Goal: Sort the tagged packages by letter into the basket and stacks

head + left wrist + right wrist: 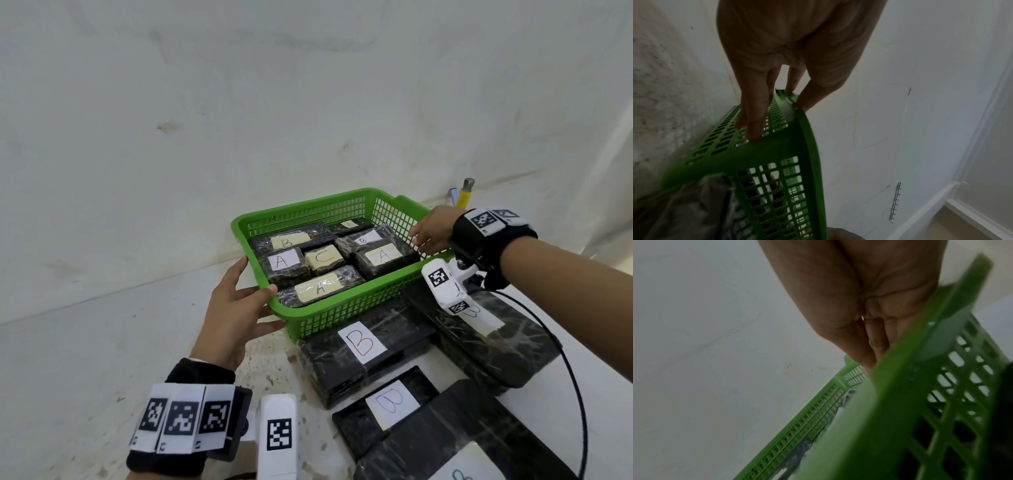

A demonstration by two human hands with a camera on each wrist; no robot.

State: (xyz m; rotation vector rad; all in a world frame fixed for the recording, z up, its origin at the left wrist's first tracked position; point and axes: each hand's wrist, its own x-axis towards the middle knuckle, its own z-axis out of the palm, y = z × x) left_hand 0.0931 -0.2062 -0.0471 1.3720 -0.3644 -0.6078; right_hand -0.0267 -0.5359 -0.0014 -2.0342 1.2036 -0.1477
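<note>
Head view bright and even, edges bowed; both wrist views dim, green basket (pixel 879 418) rim smeared out of focus.

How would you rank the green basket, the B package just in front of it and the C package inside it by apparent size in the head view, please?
1. green basket, clearly the largest.
2. B package in front of it; nearness to the camera may enlarge it.
3. C package inside the basket, the smallest.

Green mesh basket (pixel 342 308) seen tilted, its near corner resting on a black wrapped package tagged B (pixel 363 356). Inside are lain wrapped packages tagged A (pixel 282 262), B, C (pixel 323 257). Further B packages (pixel 390 404) lie in front.
</note>
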